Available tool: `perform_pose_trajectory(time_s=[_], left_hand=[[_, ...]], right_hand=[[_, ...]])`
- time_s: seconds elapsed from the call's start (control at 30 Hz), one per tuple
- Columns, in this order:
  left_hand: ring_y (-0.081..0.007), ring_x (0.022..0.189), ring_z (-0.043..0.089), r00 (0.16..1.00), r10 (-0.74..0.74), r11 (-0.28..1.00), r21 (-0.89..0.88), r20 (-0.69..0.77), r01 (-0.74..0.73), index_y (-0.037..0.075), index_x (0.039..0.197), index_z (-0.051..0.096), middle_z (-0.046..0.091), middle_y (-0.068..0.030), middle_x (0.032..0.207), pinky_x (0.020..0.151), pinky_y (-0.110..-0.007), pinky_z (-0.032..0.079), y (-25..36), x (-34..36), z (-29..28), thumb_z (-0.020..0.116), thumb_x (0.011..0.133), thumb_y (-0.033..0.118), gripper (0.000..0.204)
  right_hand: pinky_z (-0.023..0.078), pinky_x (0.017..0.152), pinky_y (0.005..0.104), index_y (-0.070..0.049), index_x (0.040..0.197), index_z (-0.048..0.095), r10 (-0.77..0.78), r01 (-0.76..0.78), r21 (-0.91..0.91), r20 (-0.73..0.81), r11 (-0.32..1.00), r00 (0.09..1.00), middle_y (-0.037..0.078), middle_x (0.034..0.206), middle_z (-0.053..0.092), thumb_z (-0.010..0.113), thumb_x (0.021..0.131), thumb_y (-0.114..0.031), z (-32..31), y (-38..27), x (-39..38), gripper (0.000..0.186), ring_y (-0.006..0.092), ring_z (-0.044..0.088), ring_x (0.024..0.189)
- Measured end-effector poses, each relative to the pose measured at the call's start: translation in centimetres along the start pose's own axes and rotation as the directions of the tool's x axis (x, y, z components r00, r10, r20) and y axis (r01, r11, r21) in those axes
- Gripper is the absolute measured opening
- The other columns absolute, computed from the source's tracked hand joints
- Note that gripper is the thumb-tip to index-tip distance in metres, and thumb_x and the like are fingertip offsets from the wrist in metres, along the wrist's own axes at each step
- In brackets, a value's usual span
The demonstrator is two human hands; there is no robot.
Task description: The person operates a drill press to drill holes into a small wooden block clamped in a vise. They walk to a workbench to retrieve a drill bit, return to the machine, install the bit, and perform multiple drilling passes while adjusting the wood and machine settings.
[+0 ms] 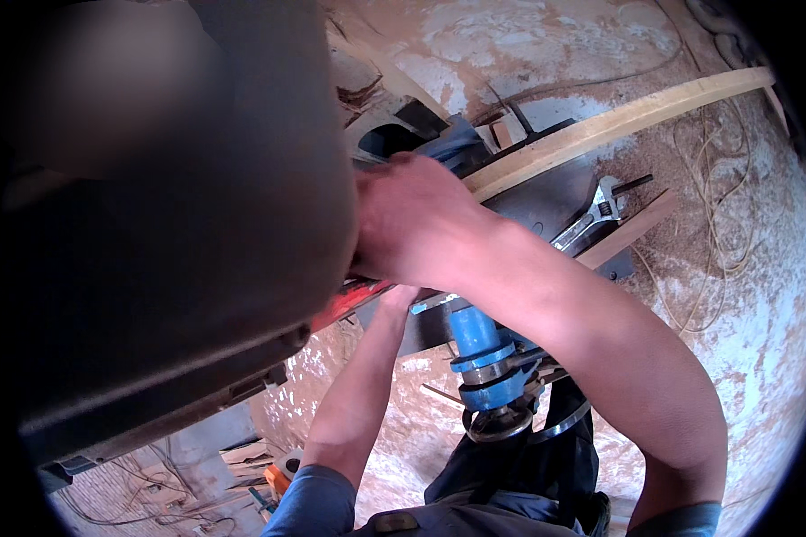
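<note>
My right hand (416, 215) reaches in from the right, back upward, its fingers curled in and partly hidden by a large dark smooth shape (242, 206) that fills the left side. What it grips cannot be made out. Beneath it, the wrist of my left hand (402, 297) shows, but the fingers are covered. A red edge (349, 302) of some part runs beside that wrist. Just below my right forearm is a blue cylindrical vise part (476, 331). Past my right hand, a long wooden strip (618, 121) slants up to the right.
An adjustable wrench (593, 219) lies on a dark metal surface (546, 199), beside a thin wood piece (631, 231). Thin cord (712, 242) loops over the stained floor at right. Wood scraps and an orange tool (278, 481) are at lower left.
</note>
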State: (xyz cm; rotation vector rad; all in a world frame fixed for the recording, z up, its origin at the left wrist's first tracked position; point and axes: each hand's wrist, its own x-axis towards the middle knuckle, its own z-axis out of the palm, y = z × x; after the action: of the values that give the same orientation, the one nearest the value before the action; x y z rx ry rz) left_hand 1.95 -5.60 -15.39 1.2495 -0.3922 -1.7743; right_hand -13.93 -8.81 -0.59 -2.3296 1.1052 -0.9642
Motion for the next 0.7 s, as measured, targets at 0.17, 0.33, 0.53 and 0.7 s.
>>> perform_pose_trajectory(time_s=[0.17,0.33,0.53,0.7], left_hand=[[-0.0222,0.104,0.053,1.0,0.001,1.0,-0.005,-0.003,-0.001,0.004,0.12,0.045,0.054,-0.0096,0.116,0.087,-0.036,0.047,0.0,0.1,-0.1,0.054,0.091,0.029,0.039],[-0.0222,0.104,0.053,1.0,0.0,1.0,-0.01,-0.007,0.0,0.005,0.121,0.045,0.053,-0.0095,0.117,0.087,-0.036,0.046,0.1,0.1,-0.2,0.054,0.091,0.029,0.04],[-0.0223,0.106,0.052,1.0,-0.004,1.0,0.0,0.0,0.004,0.005,0.122,0.044,0.053,-0.0094,0.118,0.088,-0.036,0.046,0.1,0.0,-0.1,0.054,0.091,0.03,0.041],[-0.0224,0.107,0.052,1.0,-0.006,1.0,-0.013,-0.008,0.006,0.005,0.122,0.044,0.053,-0.0093,0.119,0.089,-0.036,0.046,0.0,0.2,-0.1,0.054,0.091,0.03,0.042]], right_hand=[[0.052,0.067,0.04,-0.004,0.086,0.065,-0.084,0.084,0.035,0.003,0.996,0.996,0.013,0.086,0.067,0.047,0.084,-0.016,-0.3,0.1,-0.1,0.021,0.0283,0.065,0.077],[0.052,0.068,0.0394,-0.005,0.085,0.065,0.041,-0.044,0.024,0.115,0.999,0.993,0.013,0.087,0.067,0.046,0.085,-0.015,-0.8,-0.4,-0.3,0.021,0.0279,0.065,0.078],[0.052,0.068,0.0386,-0.006,0.088,0.066,-0.005,0.004,0.006,0.196,1.0,0.981,0.011,0.084,0.067,0.047,0.084,-0.017,-0.9,-0.1,0.6,0.023,0.0267,0.066,0.081],[0.051,0.065,0.0375,-0.007,0.086,0.063,-0.102,0.113,-0.058,0.164,0.992,0.981,0.01,0.081,0.066,0.051,0.082,-0.022,-0.4,0.4,-0.7,0.02,0.0284,0.065,0.075]])
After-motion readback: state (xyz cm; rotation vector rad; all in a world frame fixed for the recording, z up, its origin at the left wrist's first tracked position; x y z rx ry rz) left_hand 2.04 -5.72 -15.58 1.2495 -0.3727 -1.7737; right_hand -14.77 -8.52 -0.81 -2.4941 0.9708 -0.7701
